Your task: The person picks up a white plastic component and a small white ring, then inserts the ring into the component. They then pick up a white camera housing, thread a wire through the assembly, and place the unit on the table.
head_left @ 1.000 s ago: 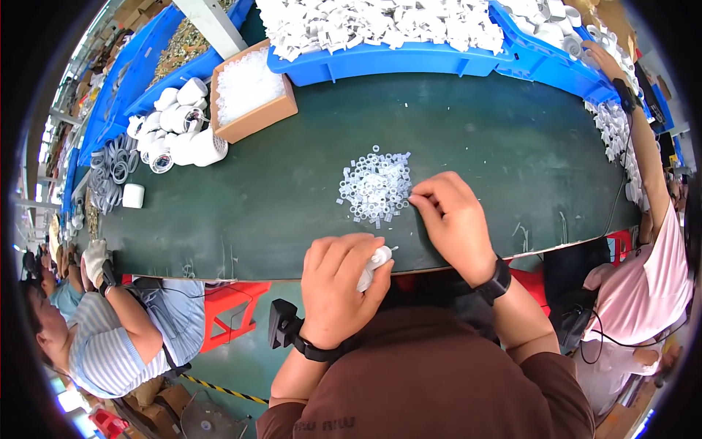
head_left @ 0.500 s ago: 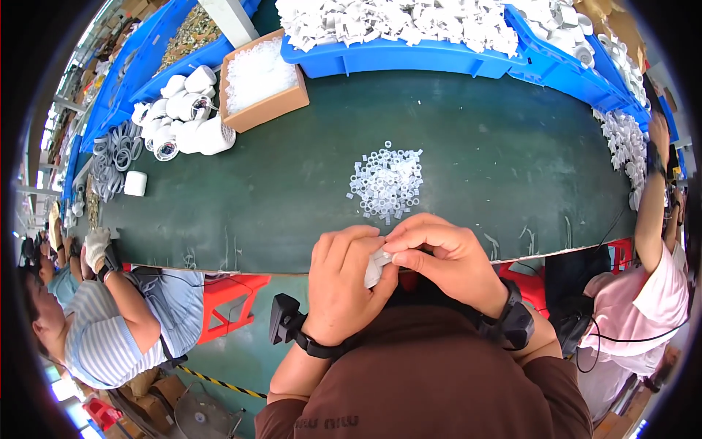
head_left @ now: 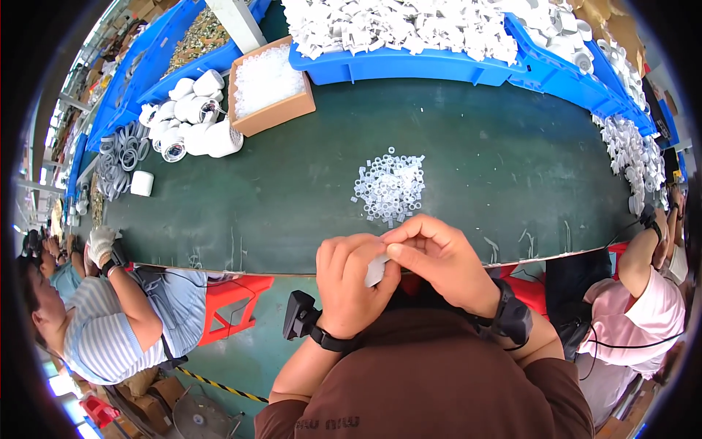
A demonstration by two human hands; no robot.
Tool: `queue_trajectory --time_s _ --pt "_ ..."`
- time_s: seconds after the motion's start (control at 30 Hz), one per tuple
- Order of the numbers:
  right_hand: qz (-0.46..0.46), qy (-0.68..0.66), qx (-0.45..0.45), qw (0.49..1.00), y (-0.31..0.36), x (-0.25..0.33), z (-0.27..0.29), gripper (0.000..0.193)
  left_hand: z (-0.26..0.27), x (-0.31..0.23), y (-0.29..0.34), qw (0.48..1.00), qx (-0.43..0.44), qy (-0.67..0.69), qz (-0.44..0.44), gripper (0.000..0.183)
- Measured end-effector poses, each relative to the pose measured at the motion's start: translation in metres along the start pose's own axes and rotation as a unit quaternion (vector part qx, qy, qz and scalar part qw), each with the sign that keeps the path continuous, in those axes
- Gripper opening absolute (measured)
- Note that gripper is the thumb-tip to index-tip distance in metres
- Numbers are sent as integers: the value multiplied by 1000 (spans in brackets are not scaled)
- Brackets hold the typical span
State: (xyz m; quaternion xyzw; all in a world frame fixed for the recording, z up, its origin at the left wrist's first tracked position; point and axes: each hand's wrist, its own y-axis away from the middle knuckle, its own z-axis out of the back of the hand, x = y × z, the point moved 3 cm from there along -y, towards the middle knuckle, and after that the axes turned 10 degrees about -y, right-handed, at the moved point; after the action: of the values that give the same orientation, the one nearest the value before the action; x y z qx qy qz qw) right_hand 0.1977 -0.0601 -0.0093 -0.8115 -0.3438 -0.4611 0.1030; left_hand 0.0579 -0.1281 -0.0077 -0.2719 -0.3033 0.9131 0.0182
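A white plastic part [head_left: 376, 271] is held in my left hand [head_left: 347, 282], with the fingers curled round it and most of its shape hidden. My right hand [head_left: 446, 262] meets it at the front edge of the table, thumb and forefinger pinched together against the left fingertips. What sits in that pinch is too small and covered to make out. Just beyond both hands lies a loose pile of small translucent rings [head_left: 390, 186] on the dark green table [head_left: 292, 175].
A cardboard box [head_left: 274, 115] of clear pieces stands far left, beside white round housings [head_left: 194, 121] and grey rings [head_left: 121, 161]. Blue bins [head_left: 409, 69] of white parts line the back. Co-workers sit left [head_left: 110, 322] and right [head_left: 629, 314]; a red stool [head_left: 234, 304] stands at left.
My hands stay together, the right fingers pinching closer over the white part. The right co-worker's arm has drawn back from the bin toward the table edge. The view has shifted slightly.
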Motion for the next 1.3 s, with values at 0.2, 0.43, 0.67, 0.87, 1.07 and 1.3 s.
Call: queue_trajectory --time_s 0.2,0.43,0.67,0.87,1.07,1.3 --pt "-6 -5 -11 1000 2 2 2 18 -2 4 1 999 -43 12 -20 36" --pt "-22 24 8 999 -2 9 -1 15 3 9 1 999 -26 31 -32 33" --pt "-84 85 -24 993 1 6 -5 13 38 37 -12 990 96 -20 -97 27" --pt "94 175 -126 972 20 26 30 9 79 87 -14 944 -56 -301 126 65" --pt "190 301 -227 907 31 41 80 7 44 71 -5 970 -6 -209 128 58" --pt "233 404 -314 827 47 41 102 8 10 70 -16 973 2 -216 87 39"
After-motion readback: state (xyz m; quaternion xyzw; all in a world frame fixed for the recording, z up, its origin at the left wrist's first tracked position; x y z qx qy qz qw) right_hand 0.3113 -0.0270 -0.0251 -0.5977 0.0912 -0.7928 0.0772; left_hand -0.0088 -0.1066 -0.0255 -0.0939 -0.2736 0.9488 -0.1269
